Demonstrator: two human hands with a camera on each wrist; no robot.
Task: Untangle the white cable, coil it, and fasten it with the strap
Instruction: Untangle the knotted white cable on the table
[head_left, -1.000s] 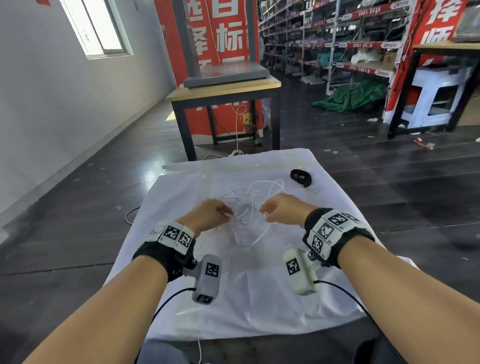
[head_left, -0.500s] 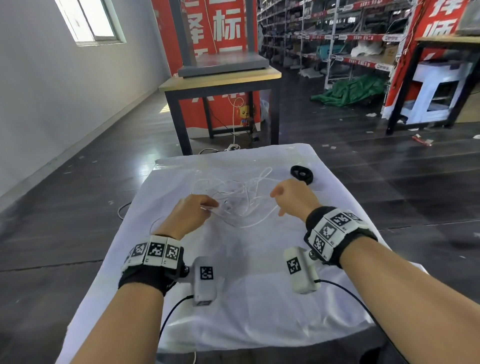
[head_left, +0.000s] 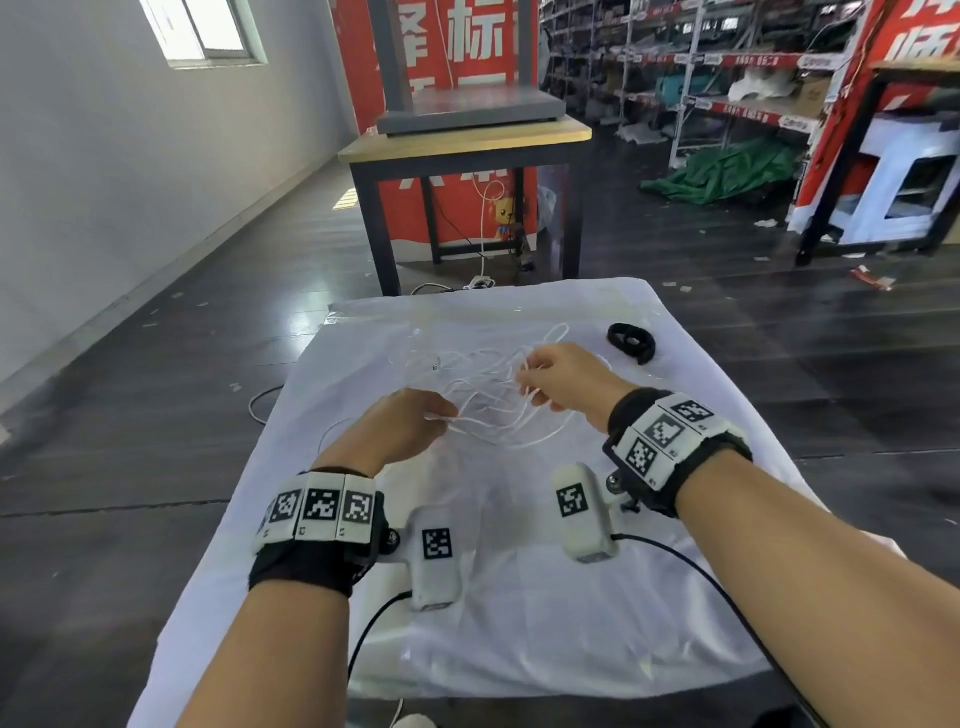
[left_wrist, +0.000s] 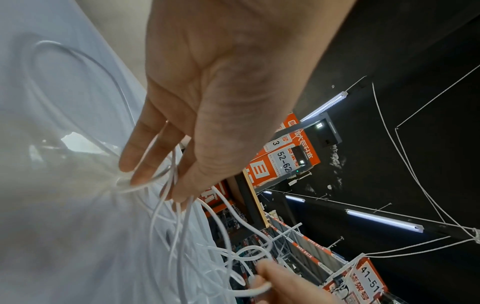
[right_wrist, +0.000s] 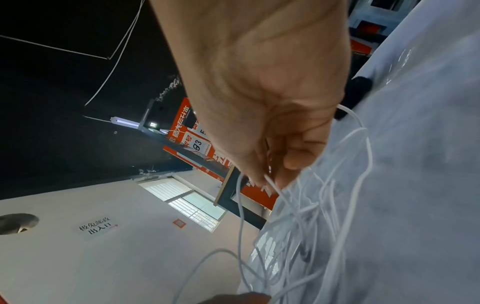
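A: Looking at the cable (head_left: 493, 395) first: thin, round, smooth white cord, lying in loose crossing loops on the far middle of the table (head_left: 519, 597), partly lifted between both hands.

B: Pinching strands on each side. Left hand (head_left: 402, 428) nipping a few loops between thumb and fingertips (left_wrist: 135, 164); right hand (head_left: 563, 382) curling its fingers round another bunch.

A: Risking a tighter knot, probably, by pulling apart with several loops caught at once. Slippery too, likely sliding out of a light pinch.

B: Also blending into the background: white cord on a white cloth under glossy, wrinkled clear plastic, so easily missing a crossing.

A: Possibly dragging that plastic along, or sweeping a loop over the near edge.

B: Noting the strap (head_left: 631, 343): a black, soft-looking band curled into a ring, lying just beyond the right hand, apart from the cord. Maybe getting snagged or knocked away by a swinging loop.
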